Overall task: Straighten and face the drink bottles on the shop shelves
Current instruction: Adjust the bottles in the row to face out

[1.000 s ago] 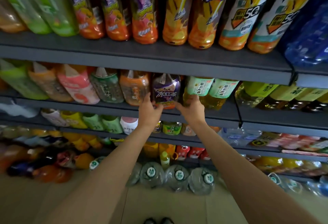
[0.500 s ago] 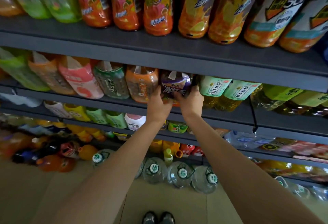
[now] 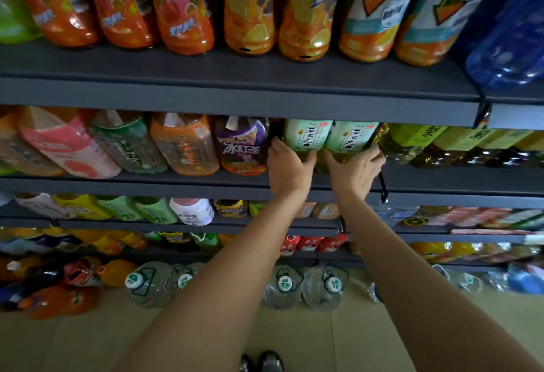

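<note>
Two pale-green-labelled tea bottles stand side by side on the second shelf (image 3: 206, 183). My left hand (image 3: 290, 170) grips the base of the left green bottle (image 3: 307, 136), fingers curled round its lower part. My right hand (image 3: 354, 172) grips the base of the right green bottle (image 3: 350, 137), fingers reaching round its right side. Just left of my left hand stands the purple-labelled iced tea bottle (image 3: 241, 147), its label facing out and no hand on it.
Orange, green and pink bottles (image 3: 182, 144) fill the same shelf to the left; yellow-green bottles (image 3: 412, 142) to the right. Tall orange juice bottles (image 3: 250, 12) line the top shelf. Lower shelves hold small bottles; large water jugs (image 3: 284, 286) stand on the floor.
Both hands left the purple iced tea bottle and moved right onto the two green-labelled tea bottles. The camera view shifted slightly up and closer.
</note>
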### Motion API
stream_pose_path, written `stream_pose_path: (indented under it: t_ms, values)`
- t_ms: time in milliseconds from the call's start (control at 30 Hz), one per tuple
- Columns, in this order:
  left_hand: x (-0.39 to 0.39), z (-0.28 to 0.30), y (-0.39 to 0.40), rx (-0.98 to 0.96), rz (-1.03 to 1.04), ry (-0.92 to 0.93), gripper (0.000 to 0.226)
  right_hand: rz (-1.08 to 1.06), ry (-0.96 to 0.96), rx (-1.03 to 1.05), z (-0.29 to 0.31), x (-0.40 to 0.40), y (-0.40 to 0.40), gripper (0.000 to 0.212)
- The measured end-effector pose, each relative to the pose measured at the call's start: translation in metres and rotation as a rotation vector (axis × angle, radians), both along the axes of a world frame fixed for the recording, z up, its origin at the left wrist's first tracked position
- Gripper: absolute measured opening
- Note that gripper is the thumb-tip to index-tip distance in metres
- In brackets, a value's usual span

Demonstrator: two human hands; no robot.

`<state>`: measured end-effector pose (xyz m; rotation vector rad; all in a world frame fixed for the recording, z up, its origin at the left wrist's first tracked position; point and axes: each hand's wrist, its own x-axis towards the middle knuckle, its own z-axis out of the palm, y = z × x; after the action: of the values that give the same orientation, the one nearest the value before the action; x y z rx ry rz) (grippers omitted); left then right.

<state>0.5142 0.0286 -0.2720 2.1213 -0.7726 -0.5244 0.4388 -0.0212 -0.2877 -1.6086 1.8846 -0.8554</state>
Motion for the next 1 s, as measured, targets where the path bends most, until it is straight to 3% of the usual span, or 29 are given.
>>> stream_pose_path:
  t_ms: [167,333,600,700,833,1000]
  values:
    - [-0.020,-0.012,-0.030,0.063,0.185,-0.111,0.086,0.042,0.036,-0.054,-0.018,0.003,-0.016,0.079]
    - [-0.024,-0.024,-0.037,-0.024,0.304,-0.133,0.085,0.047,0.004,-0.114,-0.026,0.000,-0.021,0.065]
    - [-0.023,-0.022,-0.025,-0.015,0.222,-0.173,0.083,0.106,0.053,-0.081,-0.020,-0.011,-0.013,0.065]
    - [-0.016,-0.023,-0.013,-0.031,0.123,-0.169,0.079,0.109,0.035,-0.015,-0.017,-0.011,-0.010,0.071]
    - [0.000,-0.029,0.031,-0.034,0.042,-0.182,0.060,-0.011,-0.037,0.272,-0.023,-0.013,0.017,0.069]
    - [0.038,-0.032,0.089,-0.004,0.135,-0.199,0.038,0.191,-0.058,0.357,-0.038,0.004,0.064,0.052]
